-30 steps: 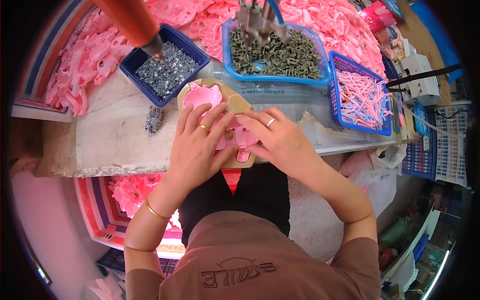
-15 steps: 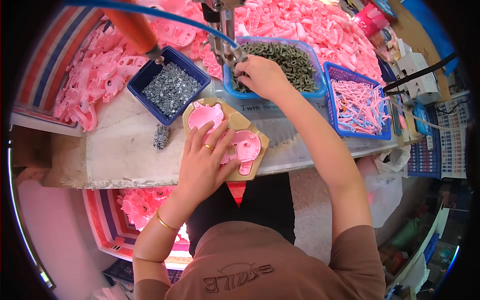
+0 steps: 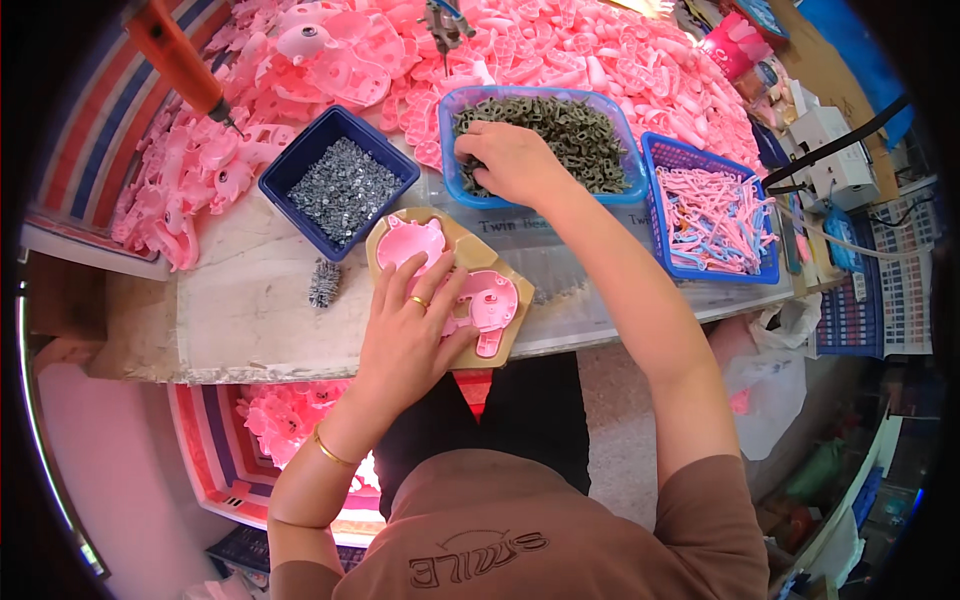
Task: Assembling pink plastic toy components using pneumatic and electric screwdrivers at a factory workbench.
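Fingers spread, my left hand (image 3: 415, 325) lies open over a pink plastic shell half (image 3: 491, 297) seated in a tan fixture block (image 3: 513, 335). A second pink shell piece (image 3: 409, 240) sits in the block's upper left hollow, beyond the fingertips. My right hand (image 3: 517, 165) reaches into a light blue tub (image 3: 447, 155) of small dark green parts (image 3: 580, 140). Its fingers are curled among those parts at the tub's left side. Whatever they hold is hidden.
A dark blue bin (image 3: 273, 185) of small metal screws stands left, a loose screw cluster (image 3: 325, 283) below it. A blue basket (image 3: 725, 275) of pink and blue pieces is right. Pink shells (image 3: 600, 55) heap behind. An orange screwdriver (image 3: 175, 60) hangs upper left, a metal tool head (image 3: 445, 28) top centre.
The orange screwdriver has swung up and left, and the metal tool head has risen away from my right hand. My right hand has shifted slightly left and down in the tub.
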### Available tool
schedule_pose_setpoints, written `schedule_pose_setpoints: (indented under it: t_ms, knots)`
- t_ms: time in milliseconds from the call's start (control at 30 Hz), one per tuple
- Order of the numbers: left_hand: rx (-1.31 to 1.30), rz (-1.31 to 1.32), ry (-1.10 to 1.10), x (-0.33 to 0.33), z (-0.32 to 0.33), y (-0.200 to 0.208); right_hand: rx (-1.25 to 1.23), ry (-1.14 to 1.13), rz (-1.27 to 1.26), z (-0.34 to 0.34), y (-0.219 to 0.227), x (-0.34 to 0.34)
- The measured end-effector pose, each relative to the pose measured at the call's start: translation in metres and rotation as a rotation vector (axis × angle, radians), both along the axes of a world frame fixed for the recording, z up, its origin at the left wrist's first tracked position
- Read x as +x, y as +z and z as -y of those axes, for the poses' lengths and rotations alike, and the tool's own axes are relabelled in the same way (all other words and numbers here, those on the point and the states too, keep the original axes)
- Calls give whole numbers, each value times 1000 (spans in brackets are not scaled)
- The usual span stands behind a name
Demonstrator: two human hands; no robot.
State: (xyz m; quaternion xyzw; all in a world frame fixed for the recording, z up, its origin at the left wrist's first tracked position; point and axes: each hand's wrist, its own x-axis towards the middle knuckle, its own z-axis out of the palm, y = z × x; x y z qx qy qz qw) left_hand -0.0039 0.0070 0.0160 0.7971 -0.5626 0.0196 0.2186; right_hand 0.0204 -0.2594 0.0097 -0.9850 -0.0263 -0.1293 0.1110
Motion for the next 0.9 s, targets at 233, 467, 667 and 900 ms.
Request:
schedule_pose_setpoints:
  t_ms: [233,467,667,900]
  knots:
    - [13,1,4,-1,0,0,183,-88,75,20,-2,-11]
    - [-7,18,-4,6,3,6,1255,-318,-106,41,17,-54]
    - [-224,-46,10,4,22,11,1378,-227,-78,7,32,-95]
    - [-441,-218,35,-6,42,14,1222,-5,63,-27,19,-136]
